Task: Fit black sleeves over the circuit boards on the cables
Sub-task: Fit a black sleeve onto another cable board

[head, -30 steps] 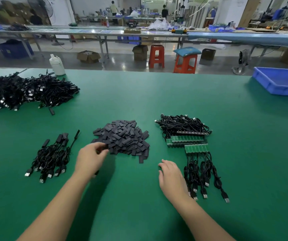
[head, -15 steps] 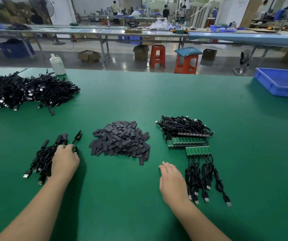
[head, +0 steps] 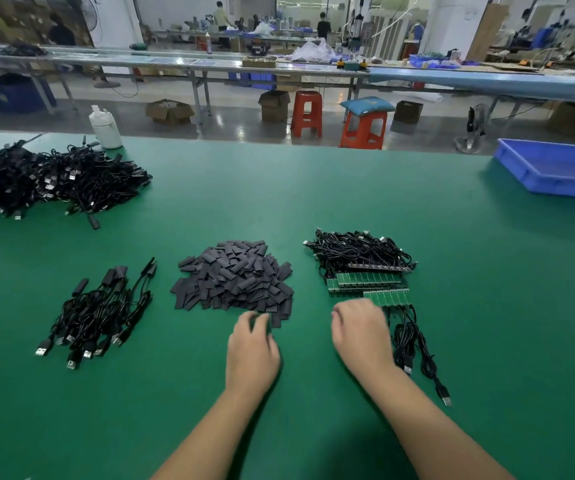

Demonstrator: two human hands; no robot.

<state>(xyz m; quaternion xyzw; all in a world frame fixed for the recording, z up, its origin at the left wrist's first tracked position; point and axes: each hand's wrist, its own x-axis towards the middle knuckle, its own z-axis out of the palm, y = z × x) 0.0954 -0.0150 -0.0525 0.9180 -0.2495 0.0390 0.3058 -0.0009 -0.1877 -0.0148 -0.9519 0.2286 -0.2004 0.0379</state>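
A heap of flat black sleeves point(head: 234, 275) lies mid-table. My left hand point(head: 253, 344) is at the heap's near edge, its blurred fingers curled round a sleeve there. To the right lie rows of green circuit boards point(head: 388, 296) on black USB cables point(head: 414, 341), with more coiled cables point(head: 359, 251) stacked behind them. My right hand point(head: 362, 334) hovers at the left end of the nearest board row with fingers loosely curled and nothing in them. A bundle of sleeved cables point(head: 99, 313) lies to the left.
A large pile of black cables point(head: 36, 181) fills the far left of the green table, with a white bottle point(head: 106, 128) behind it. A blue tray point(head: 556, 171) sits at the far right. Benches, stools and people are beyond the table.
My left hand has left the sleeved bundle on the left and swung right to the near edge of the sleeve heap. My right hand has moved forward to the board row.
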